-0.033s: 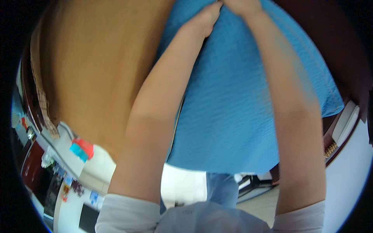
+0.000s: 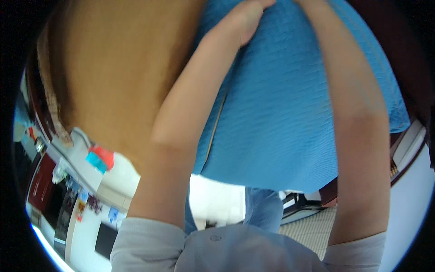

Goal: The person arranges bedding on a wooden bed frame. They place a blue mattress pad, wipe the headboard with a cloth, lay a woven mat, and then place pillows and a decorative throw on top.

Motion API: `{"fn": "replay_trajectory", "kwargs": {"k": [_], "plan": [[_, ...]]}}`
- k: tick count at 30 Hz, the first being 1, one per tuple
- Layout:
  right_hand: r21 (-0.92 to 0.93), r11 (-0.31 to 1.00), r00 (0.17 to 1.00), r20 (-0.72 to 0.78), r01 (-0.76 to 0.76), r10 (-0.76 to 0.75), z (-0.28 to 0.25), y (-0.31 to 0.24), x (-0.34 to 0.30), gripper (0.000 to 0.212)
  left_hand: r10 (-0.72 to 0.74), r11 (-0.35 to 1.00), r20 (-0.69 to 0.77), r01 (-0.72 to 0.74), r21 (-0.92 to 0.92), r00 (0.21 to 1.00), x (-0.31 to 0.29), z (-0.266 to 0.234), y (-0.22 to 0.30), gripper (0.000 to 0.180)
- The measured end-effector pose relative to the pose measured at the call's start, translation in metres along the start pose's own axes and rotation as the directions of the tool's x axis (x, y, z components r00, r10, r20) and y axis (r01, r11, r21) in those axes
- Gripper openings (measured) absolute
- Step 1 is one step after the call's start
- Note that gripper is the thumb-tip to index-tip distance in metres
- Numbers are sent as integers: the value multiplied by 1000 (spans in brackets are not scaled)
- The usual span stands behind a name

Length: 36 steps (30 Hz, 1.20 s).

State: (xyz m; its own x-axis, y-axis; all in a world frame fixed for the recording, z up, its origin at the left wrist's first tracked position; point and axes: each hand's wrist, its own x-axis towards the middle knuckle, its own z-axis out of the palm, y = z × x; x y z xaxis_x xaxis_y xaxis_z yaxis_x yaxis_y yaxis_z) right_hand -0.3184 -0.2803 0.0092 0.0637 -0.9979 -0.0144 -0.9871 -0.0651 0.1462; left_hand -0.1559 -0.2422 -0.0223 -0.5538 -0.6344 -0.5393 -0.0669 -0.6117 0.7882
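Note:
A blue sheet of quilted fabric [image 2: 276,113] spreads out in front of me under both arms. A narrow slit with a pale edge [image 2: 217,122] runs along its left part, below my left wrist. My left hand [image 2: 248,20] rests at the upper end of this slit, against the fabric. Its thumb points right, and its other fingers are hidden or cut off by the upper edge. My right hand [image 2: 312,2] is almost wholly out of the picture at the top, right of the left one; only its wrist end shows, over the blue fabric.
A large tan surface [image 2: 118,81] fills the left, with a woven, frayed-looking strip [image 2: 52,99] at its side. Dark reddish-brown furniture [image 2: 385,31] lies right. A red and turquoise object [image 2: 100,158] is at lower left. A white box-like thing [image 2: 410,143] sits at right.
My hands have drawn apart: the right hand and forearm have shifted right and up, mostly out of view. The blue fabric's lower edge sits slightly higher, and more of the slit shows.

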Motion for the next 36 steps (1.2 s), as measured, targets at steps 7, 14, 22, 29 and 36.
{"fn": "replay_trajectory", "kwargs": {"k": [7,14,22,29,36], "plan": [[235,972,997,-68,-6,22,14,-5,-6,36,36,904,-238,70,422,971,-262,-13,-65,40],[-28,998,983,-176,-58,52,-2,-35,-25,33,-101,894,-156,158,419,983,-263,-22,-104,51],[322,945,985,-136,-60,109,-32,-186,-176,46,-56,880,-113,102,464,992,-257,-35,-130,52],[388,919,992,-75,-64,101,-36,-177,-191,54,173,819,-51,-115,562,984,-263,-10,-117,56],[476,805,903,-48,-355,427,-75,-127,-218,56,235,631,181,-291,719,955,-305,47,-73,59]]}}
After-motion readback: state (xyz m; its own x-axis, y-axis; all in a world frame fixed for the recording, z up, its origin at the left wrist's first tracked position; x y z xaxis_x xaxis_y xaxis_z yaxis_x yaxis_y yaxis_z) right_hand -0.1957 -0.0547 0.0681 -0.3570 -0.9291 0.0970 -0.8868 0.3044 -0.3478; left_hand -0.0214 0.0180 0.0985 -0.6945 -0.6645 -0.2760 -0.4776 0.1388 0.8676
